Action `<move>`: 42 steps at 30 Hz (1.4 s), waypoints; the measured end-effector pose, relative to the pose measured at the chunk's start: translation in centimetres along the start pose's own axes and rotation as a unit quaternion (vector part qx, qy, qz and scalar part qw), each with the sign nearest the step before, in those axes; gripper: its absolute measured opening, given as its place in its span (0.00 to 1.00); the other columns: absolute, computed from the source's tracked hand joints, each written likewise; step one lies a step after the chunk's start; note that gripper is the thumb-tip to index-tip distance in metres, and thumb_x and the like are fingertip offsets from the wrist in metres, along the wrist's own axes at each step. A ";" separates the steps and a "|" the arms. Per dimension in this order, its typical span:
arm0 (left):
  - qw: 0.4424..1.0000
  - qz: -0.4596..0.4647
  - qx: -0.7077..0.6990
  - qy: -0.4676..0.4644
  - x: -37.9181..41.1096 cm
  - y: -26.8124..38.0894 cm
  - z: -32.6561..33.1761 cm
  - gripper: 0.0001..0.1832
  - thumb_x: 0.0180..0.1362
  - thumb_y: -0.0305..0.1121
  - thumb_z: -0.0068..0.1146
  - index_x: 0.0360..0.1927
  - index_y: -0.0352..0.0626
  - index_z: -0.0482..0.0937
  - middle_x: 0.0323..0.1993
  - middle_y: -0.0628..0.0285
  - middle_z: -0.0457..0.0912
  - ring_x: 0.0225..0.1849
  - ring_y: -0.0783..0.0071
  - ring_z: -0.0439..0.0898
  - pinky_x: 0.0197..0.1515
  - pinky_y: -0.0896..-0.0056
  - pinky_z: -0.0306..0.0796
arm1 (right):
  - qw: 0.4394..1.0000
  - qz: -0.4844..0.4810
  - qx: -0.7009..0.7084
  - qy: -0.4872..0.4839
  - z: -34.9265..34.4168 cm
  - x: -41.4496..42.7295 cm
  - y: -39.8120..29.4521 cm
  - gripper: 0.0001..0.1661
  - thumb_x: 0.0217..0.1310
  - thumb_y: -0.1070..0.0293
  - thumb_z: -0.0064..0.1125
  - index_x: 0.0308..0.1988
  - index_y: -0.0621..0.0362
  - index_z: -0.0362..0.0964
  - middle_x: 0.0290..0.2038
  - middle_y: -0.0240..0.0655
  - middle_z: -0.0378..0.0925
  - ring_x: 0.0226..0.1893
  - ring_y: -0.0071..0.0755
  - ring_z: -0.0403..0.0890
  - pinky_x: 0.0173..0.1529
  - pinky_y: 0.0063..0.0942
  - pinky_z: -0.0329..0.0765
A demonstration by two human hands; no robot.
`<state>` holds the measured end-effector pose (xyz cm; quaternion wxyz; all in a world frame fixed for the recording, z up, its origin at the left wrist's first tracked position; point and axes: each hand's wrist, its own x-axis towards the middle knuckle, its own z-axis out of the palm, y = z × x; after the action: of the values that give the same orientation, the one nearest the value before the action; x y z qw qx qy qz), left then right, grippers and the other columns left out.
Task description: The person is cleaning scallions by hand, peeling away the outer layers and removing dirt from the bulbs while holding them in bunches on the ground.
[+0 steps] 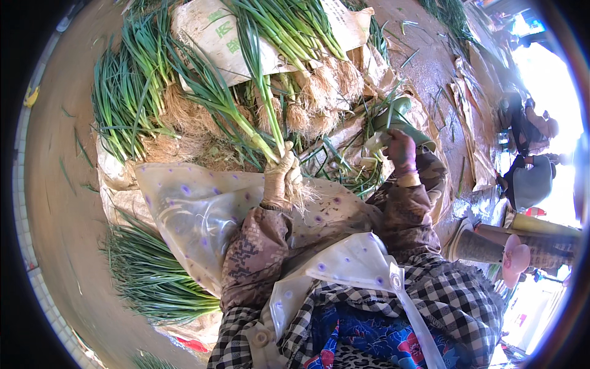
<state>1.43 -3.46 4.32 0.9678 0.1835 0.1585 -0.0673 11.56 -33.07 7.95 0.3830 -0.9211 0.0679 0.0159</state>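
My left hand (282, 177), in a soiled pale glove, grips a few green garlic stalks (251, 133) low on their stems. Their leaves point up and away, and a tuft of pale roots (299, 193) hangs below the fist. Over my lap spreads a clear plastic apron (207, 207) with purple spots. My right hand (401, 150) is beside my right knee, its fingers curled around a pale leaf scrap (377, 140); blur hides the scrap's details. Torn green leaves (355, 173) lie between the two hands.
Rooted bundles (133, 97) lie at the far left, with more stalks (295, 37) across a printed white sack (207, 34). Another bundle (161, 272) rests by my left side. A green boot (405, 122) is near my right hand. Several people (530, 180) are at the right.
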 end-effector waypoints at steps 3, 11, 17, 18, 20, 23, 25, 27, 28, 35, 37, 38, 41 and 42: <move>0.999 -0.024 0.025 0.025 -0.8 0.1 0.8 0.14 0.59 0.37 0.50 0.47 0.43 0.70 0.25 0.65 0.73 0.18 0.81 0.69 0.19 0.82 0.64 | 0.997 -0.065 -0.014 -0.032 2.0 -1.2 -1.6 0.22 0.48 0.66 0.62 0.45 0.61 0.72 0.26 0.34 0.77 0.20 0.22 0.73 0.28 0.23 0.72; 0.994 -0.076 0.082 -0.010 -0.9 -1.3 1.5 0.13 0.59 0.36 0.50 0.42 0.39 0.74 0.31 0.60 0.78 0.26 0.73 0.75 0.27 0.76 0.71 | 0.880 -0.008 0.308 -0.361 9.9 -0.9 -11.5 0.26 0.52 0.63 0.61 0.50 0.62 0.68 0.32 0.34 0.77 0.19 0.19 0.74 0.21 0.17 0.71; 0.974 0.027 0.190 0.118 -0.6 0.2 1.3 0.11 0.57 0.36 0.53 0.32 0.38 0.78 0.23 0.64 0.78 0.23 0.79 0.73 0.23 0.82 0.66 | 0.902 0.069 0.326 -0.274 12.4 -0.4 -14.7 0.11 0.50 0.72 0.61 0.36 0.64 0.73 0.21 0.30 0.74 0.13 0.18 0.68 0.17 0.17 0.65; 0.906 0.125 0.351 0.203 -0.2 0.4 0.2 0.09 0.57 0.34 0.53 0.31 0.38 0.79 0.22 0.66 0.77 0.20 0.83 0.70 0.20 0.83 0.63 | 0.885 0.067 0.422 -0.183 13.6 0.8 -13.1 0.07 0.51 0.75 0.57 0.32 0.67 0.72 0.23 0.36 0.76 0.17 0.23 0.71 0.20 0.20 0.69; 0.924 0.131 0.261 0.246 0.4 0.3 -0.3 0.10 0.57 0.34 0.52 0.30 0.37 0.79 0.21 0.68 0.76 0.19 0.85 0.67 0.19 0.83 0.61 | 0.866 0.110 0.471 -0.127 12.1 3.4 -11.7 0.07 0.51 0.73 0.57 0.31 0.66 0.72 0.20 0.32 0.73 0.15 0.23 0.69 0.20 0.19 0.67; 0.956 0.135 0.177 0.191 0.3 0.2 -1.5 0.10 0.57 0.34 0.54 0.33 0.36 0.77 0.22 0.68 0.75 0.21 0.82 0.71 0.22 0.81 0.67 | 0.904 0.068 0.359 -0.224 11.2 4.2 -10.7 0.09 0.52 0.71 0.58 0.34 0.65 0.72 0.20 0.30 0.73 0.14 0.19 0.68 0.19 0.17 0.65; 0.959 0.108 0.169 0.201 1.1 -0.6 -1.4 0.10 0.56 0.33 0.54 0.36 0.36 0.77 0.23 0.68 0.76 0.21 0.80 0.72 0.23 0.80 0.68 | 0.892 0.077 0.353 -0.271 12.5 2.2 -11.2 0.10 0.52 0.69 0.61 0.35 0.62 0.73 0.20 0.31 0.75 0.13 0.15 0.66 0.18 0.14 0.62; 0.981 0.032 0.122 0.145 0.5 -1.1 -0.4 0.11 0.56 0.33 0.56 0.37 0.36 0.76 0.24 0.66 0.77 0.20 0.78 0.74 0.23 0.80 0.69 | 0.870 0.067 0.357 -0.335 13.6 1.1 -10.6 0.12 0.52 0.72 0.59 0.39 0.65 0.72 0.23 0.35 0.76 0.17 0.16 0.69 0.19 0.17 0.65; 0.987 0.010 0.098 0.125 0.4 -1.4 -0.5 0.10 0.56 0.34 0.55 0.36 0.36 0.76 0.24 0.66 0.78 0.20 0.78 0.74 0.22 0.81 0.69 | 0.884 0.061 0.308 -0.345 14.5 0.2 -11.2 0.13 0.52 0.71 0.59 0.39 0.64 0.72 0.23 0.34 0.76 0.17 0.17 0.70 0.19 0.17 0.65; 0.977 -0.054 0.200 0.050 -0.5 -1.5 -1.1 0.10 0.59 0.35 0.51 0.27 0.39 0.76 0.22 0.65 0.76 0.19 0.81 0.71 0.21 0.83 0.65 | 0.857 0.034 0.250 -0.450 17.5 1.5 -13.3 0.24 0.52 0.63 0.59 0.44 0.69 0.67 0.29 0.39 0.77 0.22 0.25 0.73 0.23 0.19 0.68; 0.985 -0.025 0.173 0.009 0.1 -2.5 -1.6 0.10 0.58 0.36 0.52 0.27 0.40 0.76 0.21 0.65 0.76 0.19 0.82 0.71 0.21 0.84 0.64 | 0.834 -0.060 0.257 -0.485 16.9 5.0 -14.6 0.25 0.52 0.59 0.59 0.43 0.69 0.69 0.29 0.37 0.77 0.21 0.22 0.70 0.21 0.18 0.66; 0.985 -0.044 0.165 0.003 -0.2 -2.7 -1.1 0.10 0.58 0.35 0.52 0.28 0.40 0.75 0.22 0.64 0.76 0.18 0.83 0.70 0.20 0.83 0.63 | 0.839 -0.103 0.244 -0.475 16.2 6.7 -15.7 0.26 0.52 0.56 0.59 0.43 0.68 0.70 0.28 0.35 0.76 0.19 0.20 0.67 0.20 0.17 0.63; 0.979 -0.072 0.191 0.014 -0.1 -2.5 -1.8 0.08 0.57 0.34 0.53 0.31 0.39 0.73 0.23 0.63 0.76 0.18 0.82 0.69 0.20 0.83 0.64 | 0.908 -0.180 0.086 -0.369 12.1 8.2 -26.1 0.28 0.50 0.55 0.61 0.45 0.65 0.70 0.25 0.30 0.73 0.17 0.15 0.64 0.20 0.13 0.62; 0.976 -0.102 0.187 0.057 0.2 -2.6 -1.7 0.09 0.56 0.33 0.54 0.35 0.39 0.71 0.22 0.63 0.75 0.17 0.82 0.67 0.19 0.84 0.64 | 0.896 -0.185 0.162 -0.371 11.0 9.2 -28.3 0.25 0.50 0.59 0.62 0.43 0.65 0.71 0.26 0.33 0.75 0.19 0.18 0.69 0.24 0.14 0.66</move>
<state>0.65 -5.20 1.90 0.8940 0.3474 0.2156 -0.1832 24.82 -6.60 19.31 0.5201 -0.7697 -0.2493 0.2738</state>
